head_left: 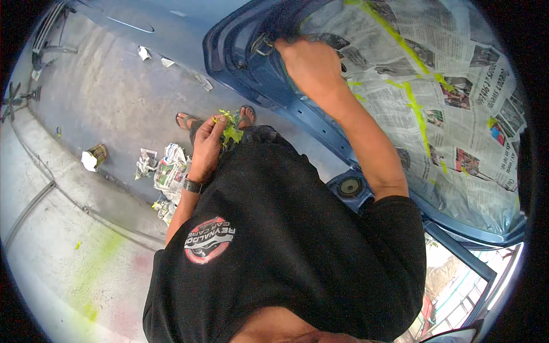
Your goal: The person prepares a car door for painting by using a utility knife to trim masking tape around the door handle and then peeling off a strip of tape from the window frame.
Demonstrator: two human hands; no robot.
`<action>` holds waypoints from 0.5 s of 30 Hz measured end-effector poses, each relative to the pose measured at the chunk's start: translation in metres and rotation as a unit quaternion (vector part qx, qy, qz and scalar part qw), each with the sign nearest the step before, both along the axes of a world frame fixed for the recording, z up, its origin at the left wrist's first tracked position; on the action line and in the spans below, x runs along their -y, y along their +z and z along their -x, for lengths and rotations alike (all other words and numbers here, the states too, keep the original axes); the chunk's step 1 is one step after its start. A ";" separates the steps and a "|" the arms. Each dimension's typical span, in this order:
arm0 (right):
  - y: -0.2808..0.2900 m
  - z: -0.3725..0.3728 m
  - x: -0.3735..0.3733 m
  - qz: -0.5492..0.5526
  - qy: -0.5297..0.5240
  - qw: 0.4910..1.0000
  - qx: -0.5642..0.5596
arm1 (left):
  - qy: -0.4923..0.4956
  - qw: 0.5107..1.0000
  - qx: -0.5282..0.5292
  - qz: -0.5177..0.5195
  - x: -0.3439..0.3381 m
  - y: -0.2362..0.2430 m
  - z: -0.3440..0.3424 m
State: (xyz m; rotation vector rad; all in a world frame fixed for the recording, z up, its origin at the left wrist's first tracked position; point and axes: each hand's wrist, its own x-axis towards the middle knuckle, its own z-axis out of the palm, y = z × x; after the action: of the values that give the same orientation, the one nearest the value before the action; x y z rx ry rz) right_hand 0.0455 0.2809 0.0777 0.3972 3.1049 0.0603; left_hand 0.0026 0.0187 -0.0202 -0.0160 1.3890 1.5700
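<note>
My left hand [207,147], a watch strap on its wrist, pinches a crumpled wad of yellow-green masking tape [231,132] in front of my body. My right hand [313,66] reaches up to the edge of a blue car panel [229,48]. Its fingers are closed beside a metal loop [263,47]; whatever they grip there is hidden. Newspaper sheets [457,134] and clear plastic film cover much of the panel's opening to the right of my arm. Strips of the same bright tape [416,108] run across the sheets.
Crumpled newspaper [170,174] lies on the floor to my left, with a can [98,154] beyond it. Paper scraps [144,54] lie farther off. A pale wall [74,228] with sprayed colour stands at lower left. A round speaker [350,186] sits near my right elbow.
</note>
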 end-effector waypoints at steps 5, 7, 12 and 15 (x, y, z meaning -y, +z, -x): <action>0.000 0.003 -0.001 -0.008 0.016 0.999 0.027 | 0.014 1.000 -0.001 -0.007 -0.002 -0.002 0.001; 0.002 0.002 -0.003 -0.005 0.017 1.000 0.013 | 0.025 1.000 0.003 -0.003 -0.002 -0.002 0.000; 0.002 0.000 -0.009 0.001 0.005 1.000 -0.004 | 0.027 1.000 0.007 -0.009 0.002 -0.005 0.002; 0.007 0.003 -0.005 0.012 0.001 1.000 0.007 | 0.029 0.999 0.028 -0.007 0.003 -0.004 0.002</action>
State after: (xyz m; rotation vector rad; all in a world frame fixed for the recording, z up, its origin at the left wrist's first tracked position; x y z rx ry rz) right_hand 0.0423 0.2859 0.0847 0.3929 3.0895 0.0263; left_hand 0.0003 0.0160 -0.0242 -0.0918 1.3455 1.6153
